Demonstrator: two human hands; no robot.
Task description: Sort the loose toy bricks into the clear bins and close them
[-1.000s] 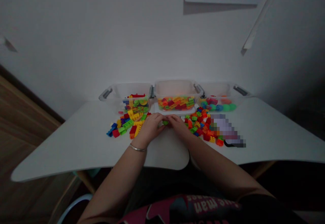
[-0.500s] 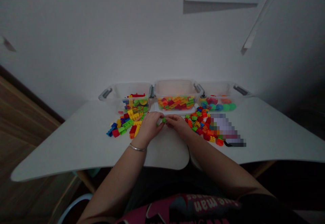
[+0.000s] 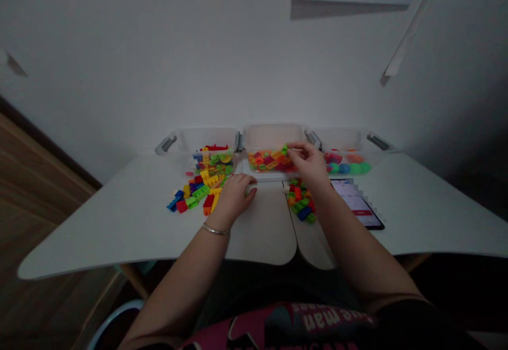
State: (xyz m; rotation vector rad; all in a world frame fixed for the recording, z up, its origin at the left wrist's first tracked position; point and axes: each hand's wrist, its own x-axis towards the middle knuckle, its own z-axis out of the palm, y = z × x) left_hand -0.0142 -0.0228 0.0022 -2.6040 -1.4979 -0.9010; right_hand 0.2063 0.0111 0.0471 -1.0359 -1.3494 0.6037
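Pinched in the fingertips of my right hand [image 3: 309, 164] is a small green toy brick [image 3: 284, 149]. That hand is raised at the front right of the middle clear plastic box [image 3: 273, 130], which holds orange, yellow, red and green bricks. My left hand [image 3: 237, 195] rests low over the table beside the left brick pile [image 3: 200, 191], its thumb and fingers apart. The right brick pile [image 3: 300, 202] is partly hidden behind my right forearm.
A left clear box [image 3: 186, 141] holds mixed pieces; a right clear box [image 3: 343, 136] holds round green, blue and red pieces. A phone [image 3: 359, 207] lies right of my forearm on the white table [image 3: 119, 218]. The wall stands behind the boxes.
My hands were together around a small green piece. My right hand has moved up and right to the middle box with the green brick; my left hand has stayed nearly in place.
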